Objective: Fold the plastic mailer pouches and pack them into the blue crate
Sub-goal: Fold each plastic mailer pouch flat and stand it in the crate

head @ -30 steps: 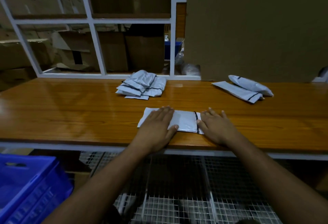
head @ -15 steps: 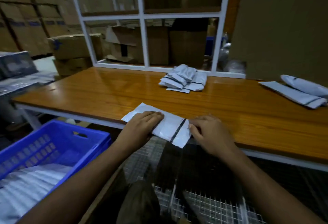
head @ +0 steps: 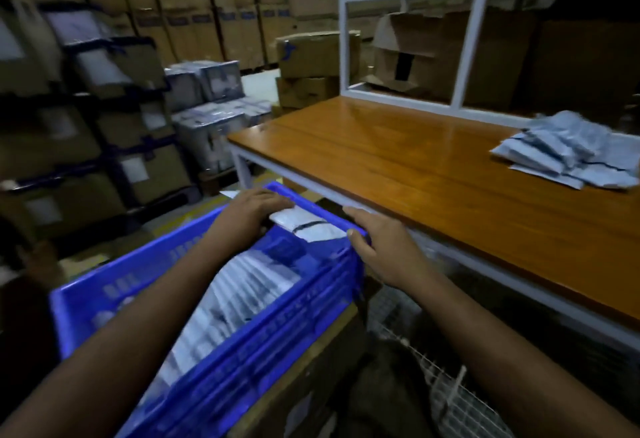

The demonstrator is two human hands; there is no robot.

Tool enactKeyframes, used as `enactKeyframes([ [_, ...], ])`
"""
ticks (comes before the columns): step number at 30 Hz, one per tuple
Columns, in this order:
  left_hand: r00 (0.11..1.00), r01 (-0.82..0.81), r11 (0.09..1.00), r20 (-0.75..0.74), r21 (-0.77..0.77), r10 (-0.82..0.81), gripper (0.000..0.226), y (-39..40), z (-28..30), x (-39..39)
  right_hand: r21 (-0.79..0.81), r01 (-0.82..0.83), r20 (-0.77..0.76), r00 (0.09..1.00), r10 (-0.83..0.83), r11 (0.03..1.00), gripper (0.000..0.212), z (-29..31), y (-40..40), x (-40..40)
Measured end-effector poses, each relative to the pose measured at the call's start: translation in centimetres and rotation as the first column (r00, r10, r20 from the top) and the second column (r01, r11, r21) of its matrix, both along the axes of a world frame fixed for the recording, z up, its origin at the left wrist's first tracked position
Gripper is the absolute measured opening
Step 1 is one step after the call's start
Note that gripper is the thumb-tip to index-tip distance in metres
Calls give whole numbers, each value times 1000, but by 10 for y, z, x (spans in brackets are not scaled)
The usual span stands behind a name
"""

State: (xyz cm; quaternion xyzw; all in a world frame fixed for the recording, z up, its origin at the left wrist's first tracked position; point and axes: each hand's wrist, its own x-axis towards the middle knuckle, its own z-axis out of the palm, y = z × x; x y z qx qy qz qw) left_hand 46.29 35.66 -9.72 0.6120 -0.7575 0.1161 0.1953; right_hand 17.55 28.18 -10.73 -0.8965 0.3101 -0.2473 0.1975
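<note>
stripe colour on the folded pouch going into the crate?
Black, a thin line across the white folded pouch held over the blue crate. Head view, the only one.

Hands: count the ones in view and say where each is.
2. The left hand holds the folded mailer pouch over the far end of the blue crate. The right hand rests at the crate's far right corner.
</note>
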Motion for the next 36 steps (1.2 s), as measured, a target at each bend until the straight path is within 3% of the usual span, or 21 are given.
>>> enactKeyframes([
  [6,992,-114,983,-33,146,120,47,11,-60,36,91,-83,-78,993,90,992,53,-32,0,80],
  [13,983,-183,926,94,331,161,50,-7,-122,49,65,-87,-291,951,102,994,55,-61,-7,104],
  [16,968,-250,823,158,511,196,54,-14,-134,46,26,-77,-334,939,81,997,55,-63,-9,105],
  [19,941,-328,652,178,683,286,56,-26,-128,40,-2,-79,-372,925,73,997,52,-65,-10,106],
  [23,920,-375,655,181,656,346,48,-47,-123,28,-18,-66,-373,926,55,998,52,-67,-11,107],
  [26,905,-425,661,277,619,323,50,-66,-124,9,-44,-51,-416,909,28,998,61,-69,-11,109],
  [31,862,-506,478,446,718,242,56,-75,-137,-9,-38,-27,-485,875,5,999,61,-72,-15,108],
  [36,811,-583,446,521,679,267,58,-66,-122,-12,-45,-18,-487,874,-6,999,70,-73,-15,110],
])
